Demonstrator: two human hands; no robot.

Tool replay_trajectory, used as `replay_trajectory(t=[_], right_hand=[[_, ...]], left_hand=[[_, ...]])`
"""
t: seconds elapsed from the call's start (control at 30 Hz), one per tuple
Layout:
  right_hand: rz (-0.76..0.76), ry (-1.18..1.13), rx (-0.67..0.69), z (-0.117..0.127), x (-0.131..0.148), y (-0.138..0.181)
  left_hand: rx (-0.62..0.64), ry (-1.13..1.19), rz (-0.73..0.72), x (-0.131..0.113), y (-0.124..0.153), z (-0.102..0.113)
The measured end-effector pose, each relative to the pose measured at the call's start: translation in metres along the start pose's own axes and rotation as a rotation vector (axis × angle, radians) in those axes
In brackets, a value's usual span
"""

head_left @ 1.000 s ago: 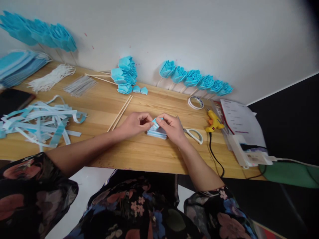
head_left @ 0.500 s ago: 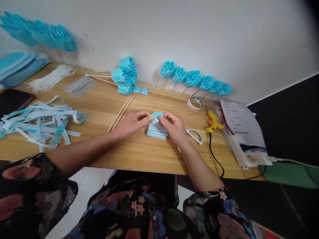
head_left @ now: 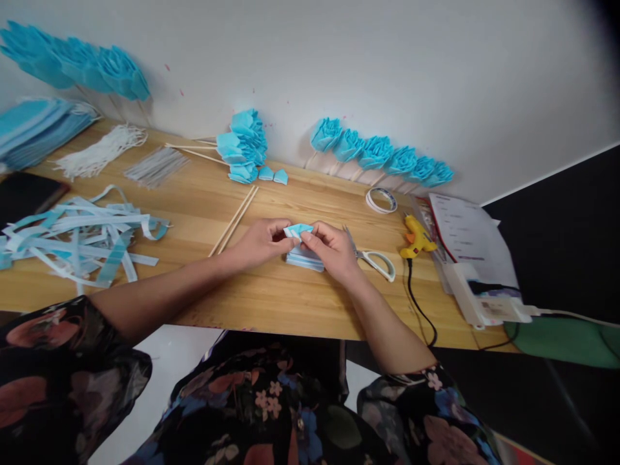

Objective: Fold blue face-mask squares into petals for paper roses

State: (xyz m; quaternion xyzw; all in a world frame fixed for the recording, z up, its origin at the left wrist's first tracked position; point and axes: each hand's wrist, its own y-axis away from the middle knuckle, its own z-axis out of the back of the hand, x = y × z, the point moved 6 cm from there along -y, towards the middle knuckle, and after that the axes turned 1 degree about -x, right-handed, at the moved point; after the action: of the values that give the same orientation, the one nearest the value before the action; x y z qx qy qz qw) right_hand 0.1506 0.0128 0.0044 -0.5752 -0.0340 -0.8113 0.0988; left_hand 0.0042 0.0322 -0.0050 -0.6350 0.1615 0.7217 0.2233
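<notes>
Between my two hands is a small folded piece of blue fabric (head_left: 299,230), pinched at its edges. My left hand (head_left: 261,244) is closed on its left side, thumb in front. My right hand (head_left: 334,248) grips the right side with thumb and finger. Just below the piece, a stack of blue-and-white fabric pieces (head_left: 304,259) lies on the wooden table, partly covered by my fingers. White-handled scissors (head_left: 379,263) lie to the right of my right hand. Two thin wooden sticks (head_left: 235,221) rest left of my left hand.
Blue fabric flowers (head_left: 375,153) on sticks lean along the wall, with more flowers (head_left: 245,145) lying at the back. A yellow glue gun (head_left: 415,237), tape roll (head_left: 381,200) and power strip (head_left: 484,300) sit on the right. Cut strips (head_left: 82,236) and stacked masks (head_left: 43,129) are on the left.
The folded fabric piece has moved slightly left and down, its blue face turned. My right hand has shifted left and its fingers have changed their hold, showing more of the scissors.
</notes>
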Motion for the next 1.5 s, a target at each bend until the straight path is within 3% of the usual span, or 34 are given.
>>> replay_trajectory(t=[0.43,0.63,0.9,1.5], right_hand=[[0.000,-0.014,-0.040,0.004,0.001,-0.001],[0.043,0.008,-0.064,0.009,0.004,-0.001],[-0.001,-0.039,-0.002,0.001,-0.003,-0.003],[0.075,0.180,-0.032,0.003,0.011,-0.002]], left_hand=[[0.005,0.000,0.001,0.003,-0.001,-0.001],[-0.071,0.037,-0.012,-0.001,-0.001,0.005],[-0.077,0.059,0.006,-0.010,0.001,0.005],[-0.065,0.120,-0.023,-0.009,0.001,0.004]])
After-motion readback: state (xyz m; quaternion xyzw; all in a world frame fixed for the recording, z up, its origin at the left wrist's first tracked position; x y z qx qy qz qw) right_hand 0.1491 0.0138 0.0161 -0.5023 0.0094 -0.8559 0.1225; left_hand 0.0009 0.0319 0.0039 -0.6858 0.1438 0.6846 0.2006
